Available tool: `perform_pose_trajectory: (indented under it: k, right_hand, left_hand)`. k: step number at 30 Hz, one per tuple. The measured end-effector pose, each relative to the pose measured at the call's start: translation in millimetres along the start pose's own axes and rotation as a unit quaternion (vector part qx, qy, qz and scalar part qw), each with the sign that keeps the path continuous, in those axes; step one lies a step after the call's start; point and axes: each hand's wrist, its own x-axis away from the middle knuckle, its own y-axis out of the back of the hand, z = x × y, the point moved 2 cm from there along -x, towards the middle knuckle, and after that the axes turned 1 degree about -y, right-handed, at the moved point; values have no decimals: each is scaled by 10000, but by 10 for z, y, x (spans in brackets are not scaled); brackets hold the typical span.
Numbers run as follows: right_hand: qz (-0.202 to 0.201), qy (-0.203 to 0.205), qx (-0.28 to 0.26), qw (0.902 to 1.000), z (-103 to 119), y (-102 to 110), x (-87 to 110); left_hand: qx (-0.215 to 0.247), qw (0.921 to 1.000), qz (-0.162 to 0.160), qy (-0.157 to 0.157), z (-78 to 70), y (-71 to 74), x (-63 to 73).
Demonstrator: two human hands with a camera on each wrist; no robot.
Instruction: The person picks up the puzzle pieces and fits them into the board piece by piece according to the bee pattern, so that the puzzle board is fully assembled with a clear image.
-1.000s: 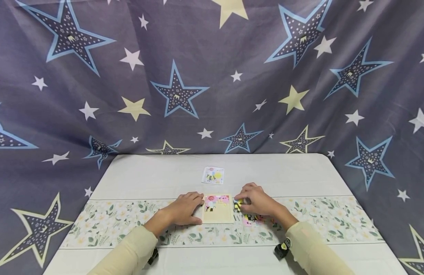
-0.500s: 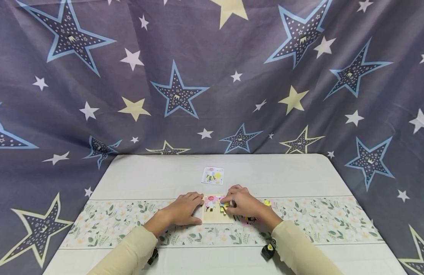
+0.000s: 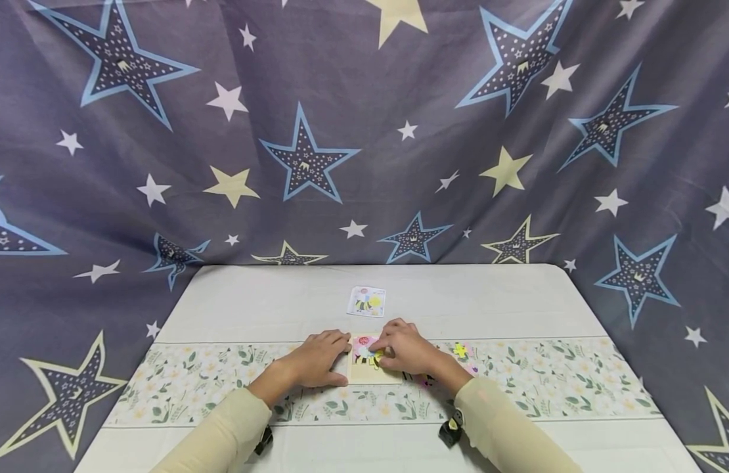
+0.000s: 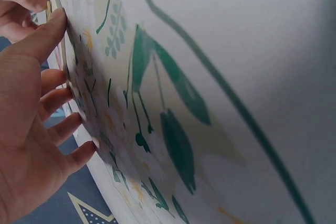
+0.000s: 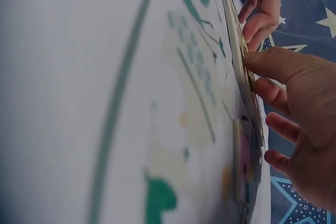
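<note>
A shallow wooden puzzle tray [image 3: 370, 376] lies on the table with several bee-picture pieces along its far side. My left hand [image 3: 320, 360] rests against the tray's left edge; in the left wrist view its thumb and fingers are spread and touch the rim. Over the tray's right half, my right hand [image 3: 408, 351] holds a yellow puzzle piece [image 3: 377, 357] between thumb and fingers, down at the pieces in the tray. Those fingers partly cover the piece. In the right wrist view the right thumb and index finger [image 5: 273, 92] meet at the tray's top.
A printed bee picture card [image 3: 367, 301] lies beyond the tray. Loose puzzle pieces [image 3: 461, 350] lie right of the tray, some hidden under the right forearm. A flower-patterned band [image 3: 536, 381] crosses the white table, and a star-patterned curtain [image 3: 364, 131] hangs behind.
My right hand has moved left from beside the tray to over it, carrying the yellow puzzle piece in against the other pieces. My left hand has stayed at the tray's left edge.
</note>
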Motion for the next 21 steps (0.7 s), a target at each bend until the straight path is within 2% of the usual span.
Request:
perform_pose_trajectory:
  k: [12,21]
  right_hand:
    - [-14,-43,131,9999,40,-19,-40]
    - [125,-94,262,9995,55,-27,-40]
  left_hand:
    - [-15,10000,1,10,-14,15,7]
    - [44,10000,-25,-21,-5,7,5]
